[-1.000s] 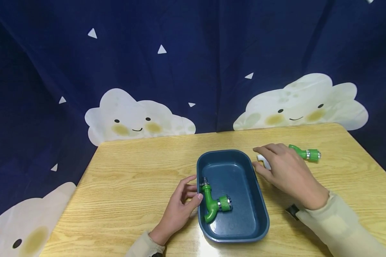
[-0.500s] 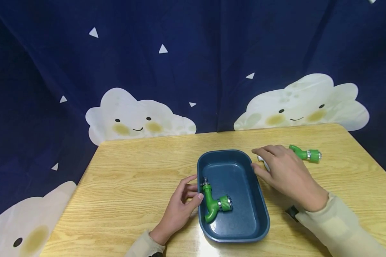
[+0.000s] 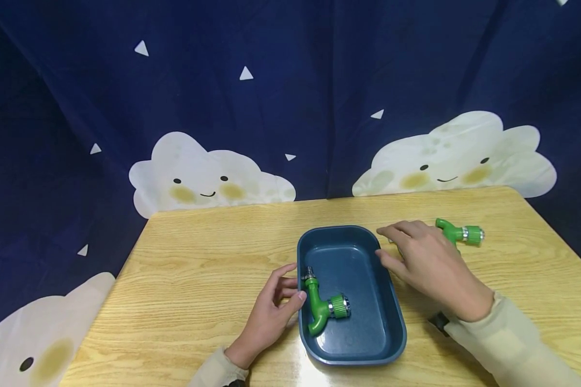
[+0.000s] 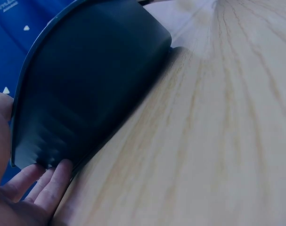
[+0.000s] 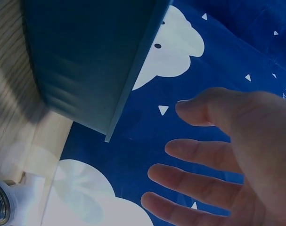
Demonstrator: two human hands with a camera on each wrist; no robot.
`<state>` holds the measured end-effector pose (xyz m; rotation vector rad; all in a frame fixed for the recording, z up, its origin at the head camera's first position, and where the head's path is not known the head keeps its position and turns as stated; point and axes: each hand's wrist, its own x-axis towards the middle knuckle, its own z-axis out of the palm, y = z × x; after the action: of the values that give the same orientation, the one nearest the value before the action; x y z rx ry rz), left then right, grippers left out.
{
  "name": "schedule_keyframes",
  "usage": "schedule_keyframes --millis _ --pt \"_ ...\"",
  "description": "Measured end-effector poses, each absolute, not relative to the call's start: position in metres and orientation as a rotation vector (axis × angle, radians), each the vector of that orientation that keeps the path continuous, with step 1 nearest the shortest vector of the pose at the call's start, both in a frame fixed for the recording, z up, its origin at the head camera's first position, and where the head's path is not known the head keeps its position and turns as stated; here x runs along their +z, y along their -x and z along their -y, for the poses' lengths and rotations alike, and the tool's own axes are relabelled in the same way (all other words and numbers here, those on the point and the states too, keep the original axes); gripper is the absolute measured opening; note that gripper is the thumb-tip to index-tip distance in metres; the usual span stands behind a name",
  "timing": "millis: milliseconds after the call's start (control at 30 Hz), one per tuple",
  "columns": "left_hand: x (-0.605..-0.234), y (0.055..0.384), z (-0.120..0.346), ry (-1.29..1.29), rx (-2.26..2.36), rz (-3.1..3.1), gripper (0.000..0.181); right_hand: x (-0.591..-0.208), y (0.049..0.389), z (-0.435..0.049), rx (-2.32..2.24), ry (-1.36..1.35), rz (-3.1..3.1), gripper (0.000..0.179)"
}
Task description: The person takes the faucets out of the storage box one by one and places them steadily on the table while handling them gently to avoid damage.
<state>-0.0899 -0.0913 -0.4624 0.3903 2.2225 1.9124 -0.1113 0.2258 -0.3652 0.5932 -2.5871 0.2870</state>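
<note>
A dark blue plastic tub point(image 3: 368, 344) stands on the table with a green tap point(image 3: 321, 309) lying inside along its left wall. My left hand point(image 3: 271, 312) holds the tub's left wall, thumb at the rim and fingertips against the outside, as the left wrist view also shows. My right hand point(image 3: 426, 263) hovers beside the tub's upper right edge, fingers apart and holding nothing. Below that hand, mostly hidden in the head view, lies a white object with a metal ring end point(image 5: 25, 200). Behind its knuckles rests a second green tap point(image 3: 465, 234).
The wooden table point(image 3: 198, 269) runs back to a dark blue curtain point(image 3: 271, 107) printed with clouds and triangles. The table's right edge lies beyond the second green tap.
My right hand has shifted slightly left and down, covering more of the white object and showing more of the second green tap. My left hand and the tub have stayed put.
</note>
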Motion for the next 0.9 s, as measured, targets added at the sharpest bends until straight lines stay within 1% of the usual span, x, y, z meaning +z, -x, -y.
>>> schedule_keyframes --millis 233,533,900 --pt "-0.4615 0.0898 0.091 -0.403 1.917 -2.222 0.057 -0.3656 0.109 -0.2234 0.275 -0.589 2.606 0.039" --pt "-0.4603 0.0892 0.0906 -0.399 1.913 -2.212 0.058 -0.3678 0.1086 -0.2218 0.278 -0.669 2.584 0.039" --pt "-0.461 0.0891 0.0911 -0.391 1.915 -2.222 0.058 -0.3668 0.1066 -0.2165 0.264 -0.651 2.646 0.039"
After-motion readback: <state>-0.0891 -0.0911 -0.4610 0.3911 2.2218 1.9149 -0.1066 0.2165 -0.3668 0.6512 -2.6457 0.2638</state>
